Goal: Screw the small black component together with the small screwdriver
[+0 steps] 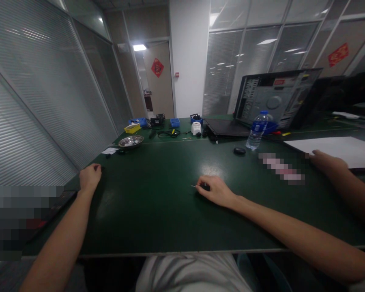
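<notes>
Left hand [90, 177] resting on the green table [158, 219] near its left edge, curled loosely into a fist; something small and dark at the fingertips, too small to identify, so can't tell whether gripping anything. Right hand [216, 190] down near table centre, fingers pinched on a small dark tool [204, 187] with a thin pale tip poking out left. Most of the tool hidden under the fingers; type not readable.

A third hand [327, 161] at right, belonging to another person, lying flat against the edge of a white sheet [337, 150]; arm cut off by the frame edge.

Farther back: black mouse [239, 151], water bottle [257, 130] with blue cap just beside it. Behind the bottle an open computer case [276, 97] propped up, insides dim and blurry. Laptop [228, 126] lying flat to its left. Small white device [196, 128], black cables [168, 133], blue bins [175, 122], yellow tray [132, 128] and a metal dish [130, 141] along the far left stretch; dish contents not resolvable.

Blurred-out patches on the table right of centre and at bottom left; a dark flat object at bottom left partly covered by the blur. Lower body under table edge, only light trousers showing.
</notes>
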Tool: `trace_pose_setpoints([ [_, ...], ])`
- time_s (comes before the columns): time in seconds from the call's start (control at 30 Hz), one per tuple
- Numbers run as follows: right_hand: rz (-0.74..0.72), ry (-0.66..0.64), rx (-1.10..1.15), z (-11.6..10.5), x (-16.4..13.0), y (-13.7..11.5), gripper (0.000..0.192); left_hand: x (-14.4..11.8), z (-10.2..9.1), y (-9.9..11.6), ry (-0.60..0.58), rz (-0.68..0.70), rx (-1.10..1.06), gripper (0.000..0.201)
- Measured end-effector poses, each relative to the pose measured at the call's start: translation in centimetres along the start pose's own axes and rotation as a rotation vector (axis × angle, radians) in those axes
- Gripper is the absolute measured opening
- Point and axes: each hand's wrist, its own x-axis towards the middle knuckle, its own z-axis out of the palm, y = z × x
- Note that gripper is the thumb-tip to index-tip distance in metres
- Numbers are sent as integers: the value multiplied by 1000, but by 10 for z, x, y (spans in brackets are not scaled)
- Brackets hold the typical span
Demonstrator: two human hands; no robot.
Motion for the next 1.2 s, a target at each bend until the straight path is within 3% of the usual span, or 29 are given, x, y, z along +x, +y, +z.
trace_pose_setpoints([
  [0.33,12,-8,-9,-2,1,-2,15,-5,-6,5,49,-92,-52,40],
  [0.73,2,-16,9,-3,-1,-3,16,6,1,-2,15,-7,-50,37],
  [1.2,15,-19,-13,0,-1,0,13,7,-1,-1,-14,-152,-152,30],
])
